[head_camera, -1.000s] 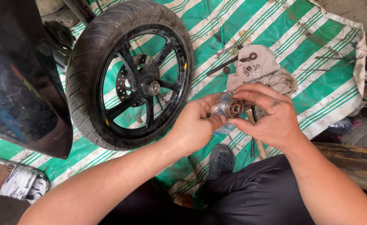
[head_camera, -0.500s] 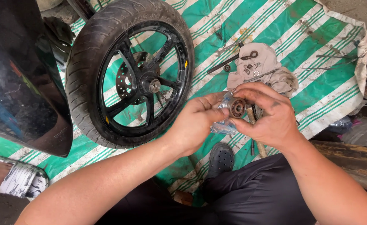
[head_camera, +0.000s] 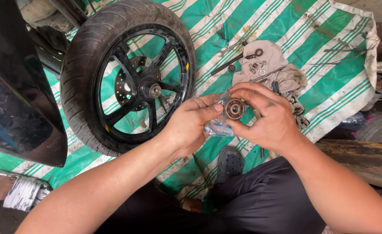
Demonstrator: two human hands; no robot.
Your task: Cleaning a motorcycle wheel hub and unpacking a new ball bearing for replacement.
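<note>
Both hands meet over the striped tarp, in front of the person's knees. Right hand (head_camera: 266, 117) pinches a small round bearing (head_camera: 234, 108) by its rim, fingers curled close around it, face toward camera. Left hand (head_camera: 191, 123) has its thumb tip at the bearing's left edge and holds a crumpled clear plastic wrapper (head_camera: 217, 126) just beneath; whether the wrapper still clings to the bearing is hard to tell. Black motorcycle wheel (head_camera: 128, 76) with brake disc lies flat to the left. Grey rag (head_camera: 271, 69) with washers, bolts and a wrench sits just beyond the hands. Green-and-white tarp (head_camera: 329, 56) underneath everything. Dark sandal (head_camera: 229, 162) near the knees.
</note>
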